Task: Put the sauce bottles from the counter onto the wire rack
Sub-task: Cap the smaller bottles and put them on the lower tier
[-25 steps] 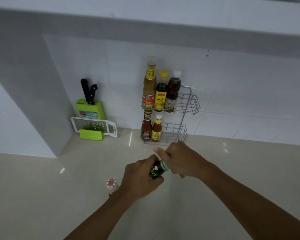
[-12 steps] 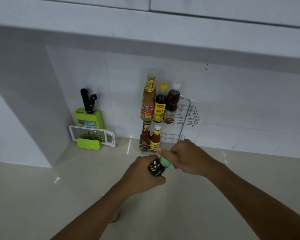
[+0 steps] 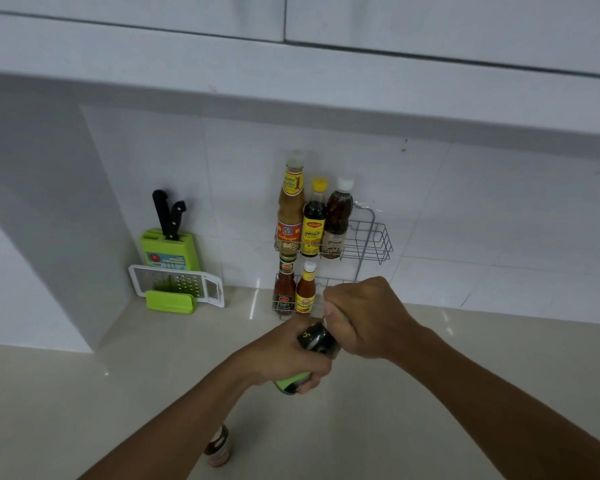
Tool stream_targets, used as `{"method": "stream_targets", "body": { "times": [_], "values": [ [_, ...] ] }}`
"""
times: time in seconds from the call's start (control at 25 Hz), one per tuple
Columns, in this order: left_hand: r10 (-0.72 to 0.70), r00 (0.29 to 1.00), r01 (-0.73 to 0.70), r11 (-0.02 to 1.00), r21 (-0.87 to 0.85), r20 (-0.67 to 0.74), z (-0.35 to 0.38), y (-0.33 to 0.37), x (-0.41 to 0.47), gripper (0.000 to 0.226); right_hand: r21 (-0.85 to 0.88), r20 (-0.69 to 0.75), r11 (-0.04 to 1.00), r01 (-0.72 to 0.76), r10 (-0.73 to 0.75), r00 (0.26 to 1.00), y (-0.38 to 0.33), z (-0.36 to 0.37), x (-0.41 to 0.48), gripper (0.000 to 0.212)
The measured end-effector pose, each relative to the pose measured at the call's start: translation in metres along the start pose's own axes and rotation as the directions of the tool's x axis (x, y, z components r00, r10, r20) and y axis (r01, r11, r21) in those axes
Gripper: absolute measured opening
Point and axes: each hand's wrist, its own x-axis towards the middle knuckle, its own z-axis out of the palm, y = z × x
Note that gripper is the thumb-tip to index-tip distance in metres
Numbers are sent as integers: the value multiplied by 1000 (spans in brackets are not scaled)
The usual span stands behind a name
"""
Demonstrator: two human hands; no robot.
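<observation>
Holding: both hands grip one dark bottle (image 3: 317,339) up in the air over the tabletop (image 3: 413,393), in front of the wire rack (image 3: 371,237).
Left hand (image 3: 284,355): wrapped tight around the lower part of the dark bottle, where a green label peeks out under the fingers.
Right hand (image 3: 364,317): closed tight around the top end of the same bottle, so the cap is hidden.
Bottle tilt: it leans, with the top end pointing up and to the right, toward the rack.
Top shelf of rack: three bottles stand side by side at the left, a tall tan one (image 3: 290,202), a dark one with a yellow cap (image 3: 314,220) and a brown one with a white cap (image 3: 338,220). The right part of this shelf is bare wire.
Bottom shelf of rack: two small red sauce bottles (image 3: 295,289) stand at the left. The right hand hides the rest of this shelf.
Still on the tabletop: one small bottle (image 3: 219,446) stands near the bottom of the view, partly behind the left arm.
Far left by the wall: a green knife block (image 3: 168,249) with two black handles, and a white grater (image 3: 177,284) with a green holder leaning in front of it, well apart from the rack.
</observation>
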Motion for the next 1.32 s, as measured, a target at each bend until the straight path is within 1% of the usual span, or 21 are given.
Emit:
{"method": "stream_targets", "body": {
  "times": [0.08, 0.12, 0.24, 0.32, 0.36, 0.4, 0.44, 0.48, 0.52, 0.56, 0.6, 0.64, 0.68, 0.76, 0.8, 0.84, 0.92, 1.0, 1.08, 1.16, 1.32],
  "values": [
    [9, 995, -5, 999, 42, -101, 2, 3, 1, 16, -17, -28, 990, -143, 142, 989, -3, 4, 2, 40],
    [15, 989, -3, 997, 79, -150, 3, 3, 1, 16, -34, -25, 984, -176, 176, 984, -3, 6, 0, 41],
    [77, 963, -20, 976, 215, -257, 11, 1, 2, 21, -19, -68, 982, -187, 186, 980, -5, 9, -8, 40],
    [150, 925, -17, 934, 358, -348, 15, -5, 5, 27, 28, -124, 988, -151, 153, 980, -5, 6, -10, 38],
    [174, 903, -9, 922, 387, -393, 17, -5, 7, 30, 42, -142, 990, -134, 139, 980, -4, 5, -8, 37],
    [178, 885, -12, 932, 363, -430, 17, -4, 11, 30, 69, -138, 987, -144, 152, 979, -1, 4, -4, 36],
    [163, 877, -29, 957, 289, -452, 16, 0, 17, 27, 139, -104, 970, -199, 214, 971, 3, 2, 2, 36],
    [131, 882, -38, 977, 208, -453, 14, 5, 23, 27, 259, -28, 916, -306, 323, 946, 8, 1, 7, 37],
    [105, 888, -43, 988, 146, -448, 10, 9, 29, 28, 411, 80, 808, -422, 430, 899, 13, 0, 11, 37],
    [98, 886, -39, 990, 139, -452, 5, 9, 35, 29, 545, 190, 669, -506, 489, 852, 17, 0, 13, 35],
    [89, 887, -27, 990, 142, -453, -1, 7, 40, 31, 633, 267, 547, -547, 510, 818, 22, 3, 11, 30],
    [75, 890, -2, 987, 159, -449, -7, 4, 45, 35, 674, 308, 471, -569, 521, 796, 27, 7, 8, 24],
    [42, 897, 44, 982, 183, -441, -14, -3, 51, 44, 688, 331, 424, -589, 539, 774, 34, 12, 3, 20],
    [-65, 908, 165, 964, 210, -413, -31, -21, 61, 63, 677, 348, 366, -639, 605, 716, 52, 24, -6, 19],
    [-129, 907, 218, 958, 186, -401, -41, -32, 65, 68, 667, 339, 342, -662, 653, 678, 62, 33, -12, 20],
    [-191, 895, 268, 953, 142, -404, -52, -44, 70, 66, 651, 316, 323, -687, 708, 632, 73, 42, -17, 20],
    [-289, 820, 357, 933, 45, -493, -74, -68, 79, 47, 578, 218, 334, -745, 817, 535, 96, 63, -28, 18],
    [-362, 716, 422, 905, -41, -597, -92, -93, 91, 42, 496, 110, 358, -791, 877, 467, 112, 86, -31, 21],
    [-426, 677, 483, 872, -75, -601, -100, -110, 102, 54, 507, 76, 341, -791, 897, 435, 121, 103, -28, 28],
    [-483, 676, 523, 847, -100, -556, -102, -122, 115, 68, 527, 90, 324, -785, 898, 430, 129, 121, -23, 32],
    [-492, 708, 530, 844, -80, -507, -101, -150, 132, 69, 388, 223, 354, -851, 860, 460, 150, 152, -17, 40]
  ]
}}
